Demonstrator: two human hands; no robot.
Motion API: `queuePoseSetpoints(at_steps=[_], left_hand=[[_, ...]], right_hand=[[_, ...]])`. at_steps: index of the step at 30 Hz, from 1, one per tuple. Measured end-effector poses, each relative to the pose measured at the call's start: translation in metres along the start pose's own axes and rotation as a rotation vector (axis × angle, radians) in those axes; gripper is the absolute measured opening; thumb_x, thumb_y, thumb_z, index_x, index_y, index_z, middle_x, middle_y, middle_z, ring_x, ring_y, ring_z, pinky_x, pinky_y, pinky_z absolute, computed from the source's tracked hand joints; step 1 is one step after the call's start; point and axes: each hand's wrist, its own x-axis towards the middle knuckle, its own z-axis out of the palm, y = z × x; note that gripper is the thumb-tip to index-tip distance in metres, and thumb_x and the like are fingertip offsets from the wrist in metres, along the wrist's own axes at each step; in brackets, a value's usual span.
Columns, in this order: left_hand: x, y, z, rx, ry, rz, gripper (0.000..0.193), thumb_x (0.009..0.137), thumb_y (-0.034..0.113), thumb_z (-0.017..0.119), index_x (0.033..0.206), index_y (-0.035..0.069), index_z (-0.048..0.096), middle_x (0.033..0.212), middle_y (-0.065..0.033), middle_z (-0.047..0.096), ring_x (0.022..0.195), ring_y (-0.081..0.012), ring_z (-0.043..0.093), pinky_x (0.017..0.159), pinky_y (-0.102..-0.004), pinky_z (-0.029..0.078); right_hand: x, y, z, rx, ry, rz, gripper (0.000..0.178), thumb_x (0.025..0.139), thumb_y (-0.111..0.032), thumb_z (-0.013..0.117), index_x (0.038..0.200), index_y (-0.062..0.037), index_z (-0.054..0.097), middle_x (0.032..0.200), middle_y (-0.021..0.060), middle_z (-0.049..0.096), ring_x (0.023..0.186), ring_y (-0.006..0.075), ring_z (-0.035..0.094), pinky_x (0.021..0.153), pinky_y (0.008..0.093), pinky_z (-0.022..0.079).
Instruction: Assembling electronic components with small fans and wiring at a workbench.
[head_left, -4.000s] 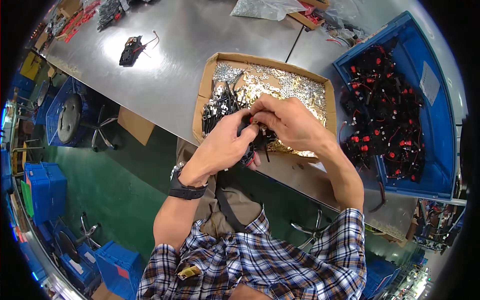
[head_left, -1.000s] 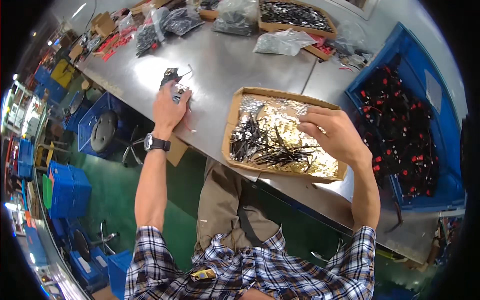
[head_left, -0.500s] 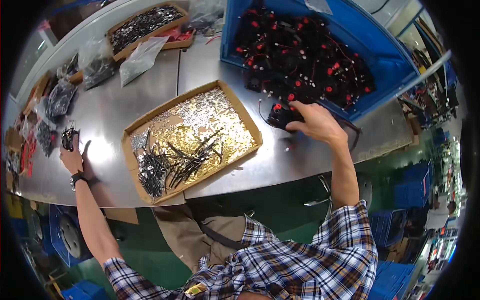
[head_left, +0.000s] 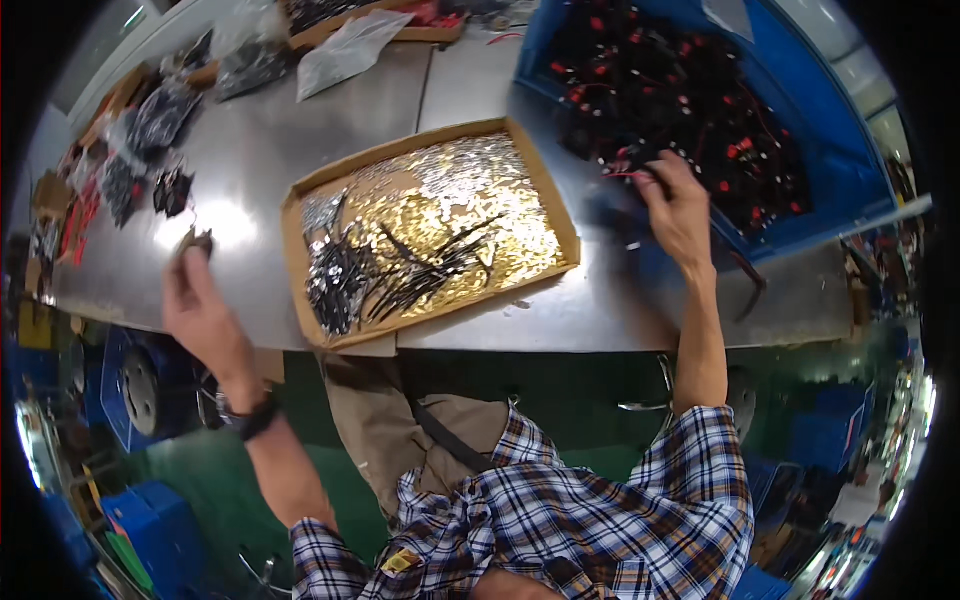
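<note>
Right hand (head_left: 678,208) closed on red-and-black wire parts (head_left: 640,172) at blue bin (head_left: 850,180); left hand (head_left: 200,310) seemingly open beside cardboard tray (head_left: 300,290).

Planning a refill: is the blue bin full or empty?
Well filled: black and red parts cover the blue bin's floor where the right hand reaches.

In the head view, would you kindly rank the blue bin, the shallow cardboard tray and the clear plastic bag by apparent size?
1. Blue bin, though it runs out of view.
2. Cardboard tray, possibly comparable given fisheye bending.
3. Clear plastic bag, clearly smallest.
</note>
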Motion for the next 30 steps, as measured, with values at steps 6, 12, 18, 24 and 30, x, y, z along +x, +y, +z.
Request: queuePoseSetpoints(at_steps=[6,12,18,24,30], left_hand=[[-0.087,0.042,0.048,-0.203,-0.329,-0.014,0.014,0.1,0.0,0.061,0.109,-0.003,0.07,0.113,-0.0117,0.07,0.102,-0.0177,0.066,0.09,-0.0281,0.052],[-0.122,0.059,0.071,-0.424,-0.375,-0.173,0.016,0.097,-0.001,0.064,0.112,-0.004,0.069,0.112,-0.0125,0.07,0.102,-0.0188,0.069,0.09,-0.0291,0.055],[-0.14,0.071,0.097,-0.274,-0.562,-0.108,0.02,0.095,0.005,0.071,0.114,-0.002,0.07,0.108,-0.0134,0.072,0.1,-0.0221,0.071,0.086,-0.0313,0.057],[-0.151,0.089,0.127,-0.532,-0.816,-0.479,0.061,0.094,-0.001,0.071,0.149,-0.004,0.044,0.141,-0.0218,0.057,0.132,-0.0271,0.059,0.106,-0.0357,0.053],[-0.168,0.104,0.146,-0.777,-0.747,-0.386,0.091,0.087,0.0,0.08,0.159,-0.003,0.025,0.148,-0.0272,0.05,0.13,-0.0309,0.06,0.11,-0.0405,0.05]], right_hand=[[0.024,-0.038,0.022,0.178,-0.132,0.358,0.017,0.1,-0.009,0.066,0.109,0.0038,0.073,0.091,0.0025,0.07,0.078,0.0078,0.055,0.074,0.0254,0.049],[0.011,-0.078,0.013,0.383,0.131,0.042,0.015,0.102,-0.005,0.063,0.112,0.0014,0.072,0.094,0.0002,0.071,0.083,0.0053,0.062,0.075,0.0205,0.049],[0.035,-0.084,0.03,0.464,0.12,0.015,0.028,0.109,-0.018,0.056,0.116,0.0035,0.071,0.086,0.0026,0.07,0.077,0.0063,0.064,0.071,0.0227,0.053],[0.049,-0.133,0.001,0.927,0.257,0.013,0.035,0.11,-0.023,0.052,0.121,0.0058,0.068,0.092,0.0078,0.073,0.074,0.0145,0.074,0.071,0.0231,0.059],[0.035,-0.186,0.013,1.116,0.079,0.182,0.039,0.11,-0.029,0.052,0.121,0.0051,0.066,0.092,0.0061,0.072,0.07,0.0128,0.072,0.066,0.0223,0.058]])
